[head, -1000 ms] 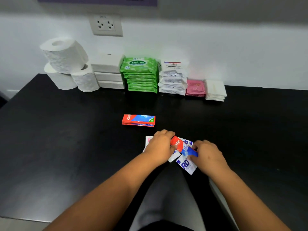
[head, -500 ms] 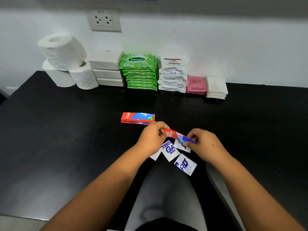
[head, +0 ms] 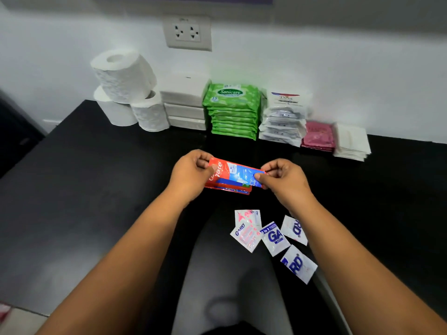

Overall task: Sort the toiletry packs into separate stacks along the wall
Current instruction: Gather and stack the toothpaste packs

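There is one view only, a wide-angle camera on the person's head, looking forward and steeply down over a black table [head: 72, 189] toward a white wall [head: 338, 68]. Both forearms reach up into the picture from the bottom edge, so the camera sits close above the near table edge. The wall with its socket [head: 187, 32] fills the top. Straight lines bow near the edges. No second view shares the scene.

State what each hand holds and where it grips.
Both pinch one toothpaste sachet: left hand at its red end, right hand at its blue end.
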`<state>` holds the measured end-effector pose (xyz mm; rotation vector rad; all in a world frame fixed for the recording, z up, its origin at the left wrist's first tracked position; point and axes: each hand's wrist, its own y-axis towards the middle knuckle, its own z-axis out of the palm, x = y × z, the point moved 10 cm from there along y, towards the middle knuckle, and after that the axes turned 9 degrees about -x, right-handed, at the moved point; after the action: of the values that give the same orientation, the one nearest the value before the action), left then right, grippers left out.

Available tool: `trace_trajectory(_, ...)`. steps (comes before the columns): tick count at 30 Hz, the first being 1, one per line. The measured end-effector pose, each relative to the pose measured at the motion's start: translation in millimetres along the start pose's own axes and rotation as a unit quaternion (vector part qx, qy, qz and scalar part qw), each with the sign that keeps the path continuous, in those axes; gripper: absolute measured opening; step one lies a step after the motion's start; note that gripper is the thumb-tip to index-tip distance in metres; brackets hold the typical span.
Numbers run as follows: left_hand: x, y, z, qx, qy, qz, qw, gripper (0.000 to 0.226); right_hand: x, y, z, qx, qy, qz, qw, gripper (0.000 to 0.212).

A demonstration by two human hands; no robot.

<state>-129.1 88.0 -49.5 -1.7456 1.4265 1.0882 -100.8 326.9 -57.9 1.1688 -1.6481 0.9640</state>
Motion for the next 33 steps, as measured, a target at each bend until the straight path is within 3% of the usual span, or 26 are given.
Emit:
trace_trajectory(5, 18.8, 14.4, -4.0, -0.017, 0.037, -0.016, 0.999, 0.023, -12.2, 20.6, 22.5, -0.028, -0.048, 0.007, 0.998, 0.022)
trace_trajectory(18, 53.4, 22.0, 7.6, 0.005, 0.128, -0.023, 0.992, 0.023, -29.0, 29.6, 40.0, -0.029, -0.199, -0.043, 0.979, 0.016)
trace_trajectory(21, 50.8, 22.8, 8.1, 0.022, 0.112, 0.002, 0.993, 0.03, -27.3, 24.1, 45.2, 0.023, -0.203, -0.068, 0.976, 0.039)
trace_trajectory(24, 48.1, 14.2, 16.9, 0.117, 0.125, 0.042, 0.984, 0.057, -23.7, 13.6, 54.3, 0.095, -0.249, -0.113, 0.957, 0.07)
trace_trajectory(26, 49.2, 7.7, 23.2, 0.163, 0.155, 0.064, 0.972, 0.071, -22.6, 10.1, 55.6, 0.102, -0.274, -0.142, 0.946, 0.077)
trace_trajectory(33, 43.0, 8.7, 32.2, 0.129, 0.174, 0.108, 0.97, 0.059, -23.6, 5.5, 56.6, 0.084, -0.281, -0.186, 0.938, 0.06)
